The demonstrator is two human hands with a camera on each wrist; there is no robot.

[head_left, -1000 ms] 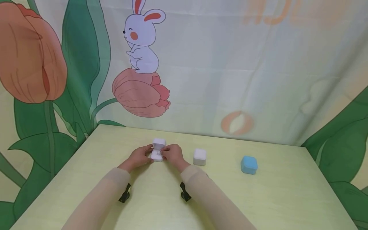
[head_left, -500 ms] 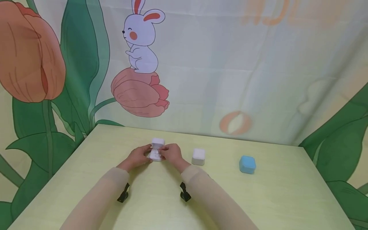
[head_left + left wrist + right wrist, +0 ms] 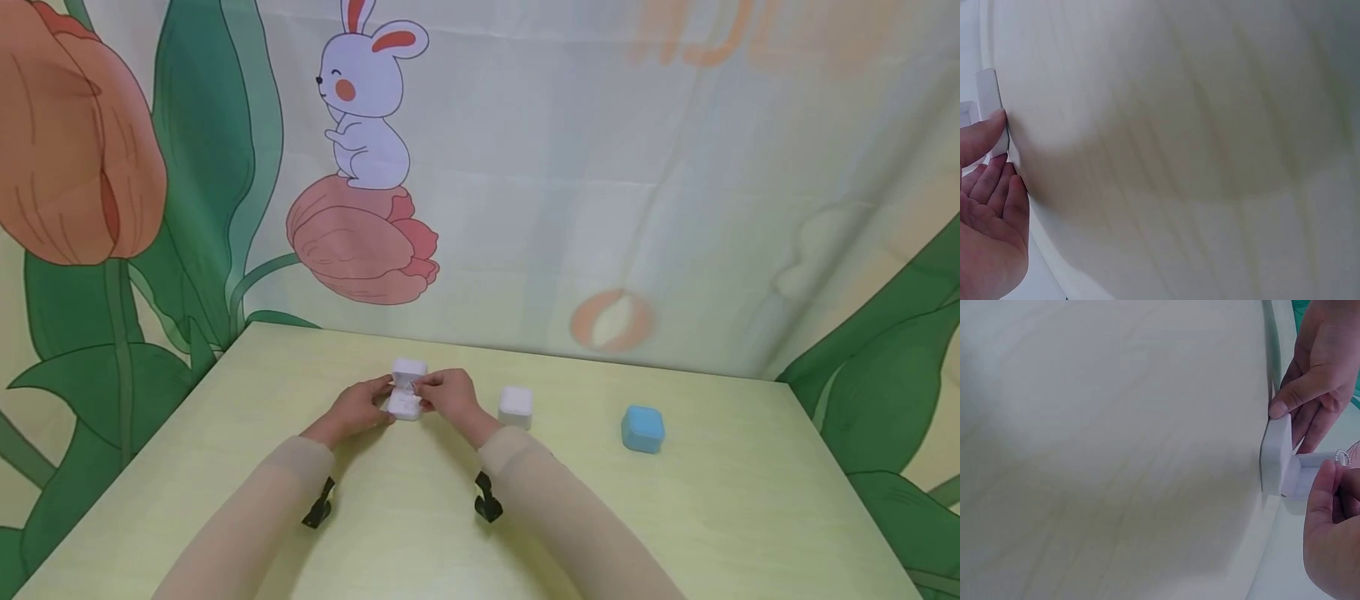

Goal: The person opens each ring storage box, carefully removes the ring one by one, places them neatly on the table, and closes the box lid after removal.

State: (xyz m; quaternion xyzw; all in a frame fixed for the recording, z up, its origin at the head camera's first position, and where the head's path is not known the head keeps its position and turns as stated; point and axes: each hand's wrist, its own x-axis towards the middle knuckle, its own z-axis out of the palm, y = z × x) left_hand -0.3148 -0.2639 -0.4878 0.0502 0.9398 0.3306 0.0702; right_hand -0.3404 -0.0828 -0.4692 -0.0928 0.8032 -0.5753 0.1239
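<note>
The left hand [image 3: 358, 407] grips an opened white rounded-square box [image 3: 405, 406]; the right hand [image 3: 454, 395] pinches a silvery beaded ring [image 3: 1339, 450] at its fingertips [image 3: 1327, 471].

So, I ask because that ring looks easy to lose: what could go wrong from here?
The ring looks pinched by the right hand, so it might slip and drop. If the left hand loosens on the open white box, the box could shift. The other white box sits near the right hand and might get bumped.
</note>
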